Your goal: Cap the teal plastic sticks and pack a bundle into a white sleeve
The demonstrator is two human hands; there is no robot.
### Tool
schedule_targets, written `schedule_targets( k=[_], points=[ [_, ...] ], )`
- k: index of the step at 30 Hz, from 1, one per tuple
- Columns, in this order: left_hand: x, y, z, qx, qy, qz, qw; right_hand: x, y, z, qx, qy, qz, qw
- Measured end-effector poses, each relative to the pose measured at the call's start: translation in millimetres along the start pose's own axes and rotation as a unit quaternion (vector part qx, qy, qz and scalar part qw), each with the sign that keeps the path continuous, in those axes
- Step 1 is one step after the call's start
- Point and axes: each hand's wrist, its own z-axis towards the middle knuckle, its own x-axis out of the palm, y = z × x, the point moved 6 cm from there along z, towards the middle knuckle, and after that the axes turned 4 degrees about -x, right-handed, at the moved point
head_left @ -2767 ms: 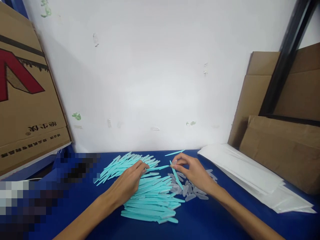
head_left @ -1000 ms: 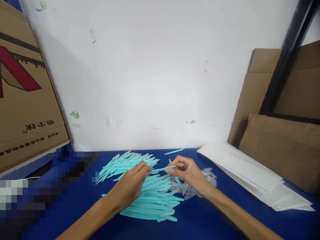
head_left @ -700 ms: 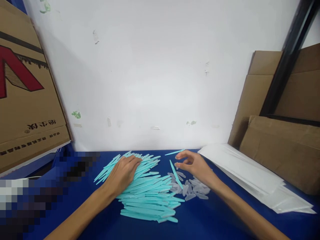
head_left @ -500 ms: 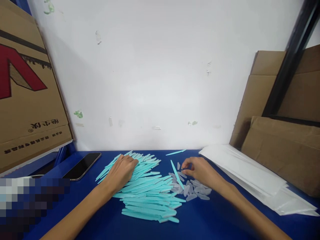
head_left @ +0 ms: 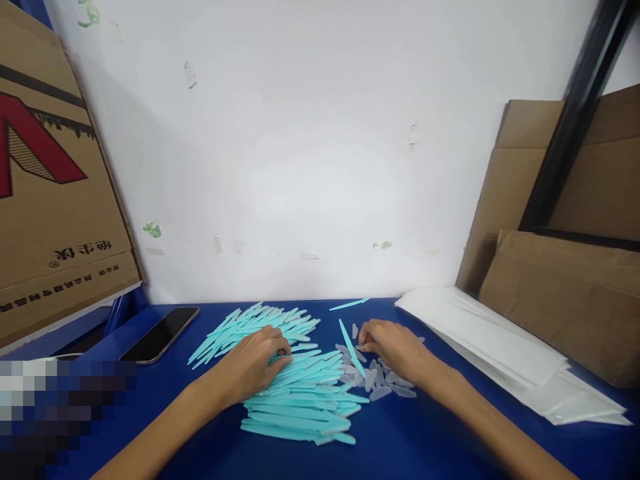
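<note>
The left hand (head_left: 255, 363) is leaving a slight gap between thumb and fingers, apparently holding nothing, over turquoise knife-shaped plastic-looking sticks (head_left: 305, 402); the right hand (head_left: 395, 348) is resting bunched fingertips among small translucent leaf-shaped plastic pieces (head_left: 381, 394), any hold being hidden. On the blue table (head_left: 390, 440), sticks are overlapping loosely, so a brushing wrist could be scattering them

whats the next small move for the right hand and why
Perhaps the right hand should pinch and lift one of the translucent pieces: its fingers are curled down close to them, while the left hand is over the turquoise sticks.
</note>
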Motion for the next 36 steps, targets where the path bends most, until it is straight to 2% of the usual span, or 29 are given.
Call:
schedule_targets(
  k=[4,9,14,19,29,36],
  points=[
    [-2.7,3,-1,-0.031,0.012,-0.018,0.999,0,3,0,-0.033,0.000,-0.077,0.996],
    [-2.4,1,-1,-0.019,0.011,0.002,1.000,-8,8,-2,-0.029,-0.003,-0.112,0.993],
    [-4.5,-3,1,-0.010,-0.024,0.014,1.000,-21,16,-3,-0.030,-0.067,-0.134,0.988],
    [-8.2,-9,0,0.000,-0.040,0.001,0.999,-24,25,-5,-0.047,-0.113,-0.086,0.989],
    [-4.3,-3,-1,-0.016,0.001,0.015,1.000,-25,28,-7,-0.040,-0.117,-0.005,0.992],
    [1.6,-3,-1,0.006,-0.012,0.039,0.999,-25,32,-7,-0.067,-0.148,0.000,0.987]
  ],
)
